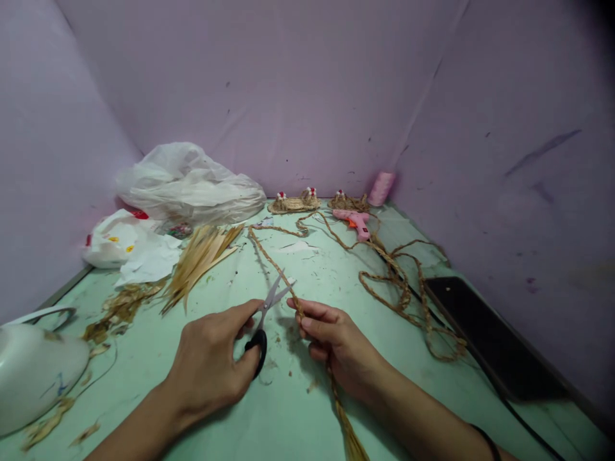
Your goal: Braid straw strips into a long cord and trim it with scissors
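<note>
My left hand (211,355) grips a pair of scissors (263,314) with black handles, thumb and fingers at the loops. Their blades are spread, with the tips close to the braided fibre cord (273,262). In my right hand (336,342) that cord is pinched between thumb and fingers. Below the pinch, it hangs toward me and ends in loose strands (352,435). From the grip the cord runs away over the table, bends at the back and winds to a loose heap (398,291) on the right.
Dry fibre strips (202,259), a white plastic bag (192,189) and crumpled wrapping (129,240) lie left. A pink glue gun (353,221), thread spool (382,187) and woven slippers (295,203) stand at the back. A dark phone (490,339) lies right; a white rounded object (38,374) sits front left.
</note>
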{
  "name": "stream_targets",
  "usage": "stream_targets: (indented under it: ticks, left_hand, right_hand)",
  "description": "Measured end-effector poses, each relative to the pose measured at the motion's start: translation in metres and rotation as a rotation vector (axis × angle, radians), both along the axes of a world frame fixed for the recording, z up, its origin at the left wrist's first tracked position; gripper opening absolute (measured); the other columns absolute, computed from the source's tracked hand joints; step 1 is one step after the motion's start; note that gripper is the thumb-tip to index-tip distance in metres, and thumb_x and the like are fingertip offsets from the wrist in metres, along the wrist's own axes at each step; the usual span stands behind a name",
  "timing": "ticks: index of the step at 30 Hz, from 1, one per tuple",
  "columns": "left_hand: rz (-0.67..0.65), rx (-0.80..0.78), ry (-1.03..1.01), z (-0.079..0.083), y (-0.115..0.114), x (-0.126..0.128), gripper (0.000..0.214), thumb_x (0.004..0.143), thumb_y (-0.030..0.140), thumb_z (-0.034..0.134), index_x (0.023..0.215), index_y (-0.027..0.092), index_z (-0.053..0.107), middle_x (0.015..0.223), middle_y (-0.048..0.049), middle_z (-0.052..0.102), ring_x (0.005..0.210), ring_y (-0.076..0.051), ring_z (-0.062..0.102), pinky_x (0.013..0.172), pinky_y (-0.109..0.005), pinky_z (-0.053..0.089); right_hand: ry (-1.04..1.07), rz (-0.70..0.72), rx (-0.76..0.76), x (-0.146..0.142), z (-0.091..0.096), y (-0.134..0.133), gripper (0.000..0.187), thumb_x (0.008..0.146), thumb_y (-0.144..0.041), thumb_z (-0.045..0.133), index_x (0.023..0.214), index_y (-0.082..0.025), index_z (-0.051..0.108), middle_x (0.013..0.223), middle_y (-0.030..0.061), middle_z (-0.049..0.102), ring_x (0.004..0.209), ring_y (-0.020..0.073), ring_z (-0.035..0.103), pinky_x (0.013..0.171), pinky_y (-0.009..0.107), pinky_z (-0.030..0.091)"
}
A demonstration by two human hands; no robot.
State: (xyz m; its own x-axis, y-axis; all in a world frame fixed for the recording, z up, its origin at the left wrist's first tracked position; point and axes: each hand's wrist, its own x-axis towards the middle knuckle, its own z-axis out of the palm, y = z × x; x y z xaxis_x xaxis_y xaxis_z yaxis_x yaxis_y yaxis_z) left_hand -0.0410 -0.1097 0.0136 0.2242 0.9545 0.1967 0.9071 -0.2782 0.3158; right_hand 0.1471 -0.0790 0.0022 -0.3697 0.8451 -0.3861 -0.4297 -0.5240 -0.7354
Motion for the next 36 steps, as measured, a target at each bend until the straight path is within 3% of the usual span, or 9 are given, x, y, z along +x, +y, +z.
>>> stream_targets:
  ticks: [5, 11, 16, 21, 29, 36]
  left_hand:
    - [-0.094, 0.035, 0.218, 0.002, -0.002, 0.003, 0.051, 0.071, 0.029, 0.046, 0.121, 0.021, 0.046, 0.09, -0.0057, 0.063, 0.075, -0.021, 0.057, 0.068, -0.034, 0.043]
    - [-0.096, -0.003, 0.287, 0.001, -0.003, 0.005, 0.055, 0.072, 0.029, 0.044, 0.126, 0.021, 0.04, 0.093, -0.0074, 0.06, 0.075, -0.022, 0.055, 0.067, -0.036, 0.042]
    - [-0.1, -0.052, 0.312, 0.002, -0.002, 0.006, 0.057, 0.072, 0.027, 0.044, 0.129, 0.021, 0.036, 0.094, -0.0078, 0.058, 0.077, -0.021, 0.054, 0.068, -0.036, 0.041]
    - [-0.115, -0.075, 0.368, 0.004, -0.001, 0.007, 0.057, 0.072, 0.025, 0.042, 0.129, 0.019, 0.036, 0.092, -0.008, 0.058, 0.076, -0.021, 0.054, 0.066, -0.034, 0.041]
    - [-0.151, -0.057, 0.442, 0.005, 0.0, 0.002, 0.057, 0.071, 0.019, 0.04, 0.128, 0.019, 0.038, 0.085, -0.0075, 0.06, 0.068, -0.02, 0.055, 0.061, -0.032, 0.039]
    - [-0.199, -0.05, 0.407, -0.004, 0.0, -0.005, 0.058, 0.07, 0.011, 0.037, 0.128, 0.019, 0.037, 0.077, -0.0053, 0.062, 0.062, -0.019, 0.057, 0.054, -0.029, 0.037]
  right_hand:
    - [-0.195, 0.04, 0.105, 0.0, 0.0, -0.003, 0.024, 0.062, -0.022, 0.066, 0.085, -0.015, 0.069, 0.059, -0.0014, 0.05, 0.048, 0.0043, 0.03, 0.041, 0.018, 0.018]
    - [-0.311, 0.02, 0.265, -0.001, -0.003, -0.005, 0.014, 0.063, -0.02, 0.064, 0.075, -0.019, 0.072, 0.082, 0.0036, 0.063, 0.065, 0.0115, 0.05, 0.059, 0.023, 0.036]
    - [-0.343, 0.051, 0.406, -0.002, -0.008, -0.002, 0.013, 0.064, -0.017, 0.061, 0.07, -0.019, 0.072, 0.08, 0.0051, 0.065, 0.085, 0.0183, 0.055, 0.079, 0.03, 0.038]
    - [-0.355, 0.059, 0.407, -0.001, -0.009, -0.002, 0.016, 0.063, -0.017, 0.06, 0.073, -0.019, 0.072, 0.088, 0.0066, 0.066, 0.086, 0.0186, 0.056, 0.082, 0.032, 0.038]
    - [-0.291, 0.059, 0.295, -0.002, -0.008, -0.004, 0.016, 0.062, -0.016, 0.059, 0.072, -0.018, 0.072, 0.081, 0.0052, 0.066, 0.079, 0.0166, 0.055, 0.075, 0.029, 0.039]
    - [-0.301, 0.064, 0.329, 0.0, -0.005, -0.003, 0.015, 0.062, -0.017, 0.06, 0.072, -0.017, 0.072, 0.078, 0.0047, 0.065, 0.076, 0.0156, 0.053, 0.073, 0.028, 0.038]
